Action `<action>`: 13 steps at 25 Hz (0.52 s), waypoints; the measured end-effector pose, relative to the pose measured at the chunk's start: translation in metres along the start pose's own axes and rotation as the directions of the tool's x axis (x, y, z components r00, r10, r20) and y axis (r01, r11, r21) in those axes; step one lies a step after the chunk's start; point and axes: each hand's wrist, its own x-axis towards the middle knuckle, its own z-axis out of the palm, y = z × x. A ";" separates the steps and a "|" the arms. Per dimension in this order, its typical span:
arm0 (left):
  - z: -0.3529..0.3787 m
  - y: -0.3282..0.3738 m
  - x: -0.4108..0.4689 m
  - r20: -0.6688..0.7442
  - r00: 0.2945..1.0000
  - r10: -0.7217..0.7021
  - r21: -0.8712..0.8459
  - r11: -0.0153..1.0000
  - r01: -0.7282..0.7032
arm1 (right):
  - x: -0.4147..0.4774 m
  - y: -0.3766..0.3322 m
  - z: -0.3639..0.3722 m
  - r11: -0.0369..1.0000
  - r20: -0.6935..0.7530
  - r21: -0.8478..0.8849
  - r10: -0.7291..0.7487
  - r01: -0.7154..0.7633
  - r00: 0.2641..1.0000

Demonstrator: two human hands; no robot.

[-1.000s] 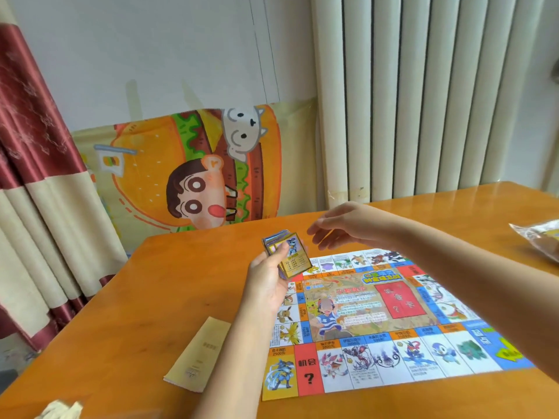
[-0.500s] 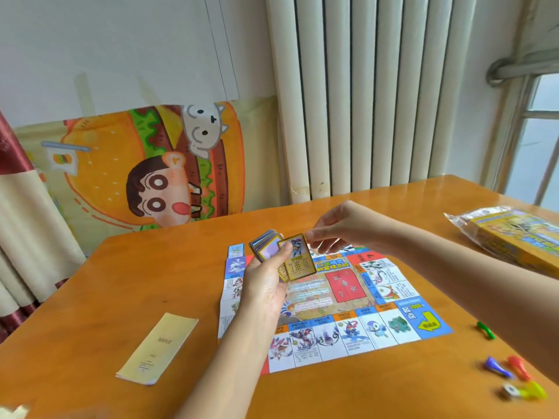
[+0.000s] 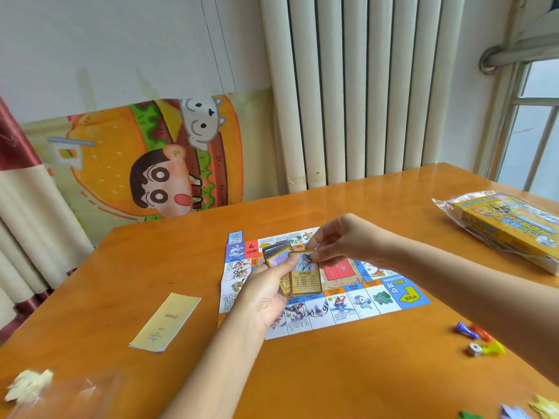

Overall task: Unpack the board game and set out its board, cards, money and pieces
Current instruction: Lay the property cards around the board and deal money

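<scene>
The left hand (image 3: 266,294) grips the card stack (image 3: 276,252); right hand (image 3: 344,243) fingers (image 3: 321,254) pinch front card (image 3: 305,279).

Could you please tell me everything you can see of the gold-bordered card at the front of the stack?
The card is a thin, glossy rectangle with a gold border, a bluish picture on top and a yellow panel of print below, too small to read. It is held nearly upright, facing the camera, above the board. The right hand pinches its top edge; the left hand grips the stack just behind it.
</scene>
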 end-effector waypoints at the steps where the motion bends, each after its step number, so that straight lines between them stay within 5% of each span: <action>1: -0.002 -0.001 -0.004 0.010 1.000 -0.018 -0.019 1.000 0.018 | -0.004 0.002 0.001 1.000 -0.002 0.001 0.009 -0.009 1.000; 6: -0.009 0.000 -0.027 0.052 0.989 -0.140 -0.118 0.982 0.146 | -0.021 0.009 -0.001 0.998 -0.003 0.058 0.034 -0.033 0.999; 13: -0.048 0.003 -0.035 0.045 0.997 -0.068 -0.286 0.955 0.078 | -0.030 0.013 -0.038 0.995 -0.147 0.057 0.094 -0.087 0.985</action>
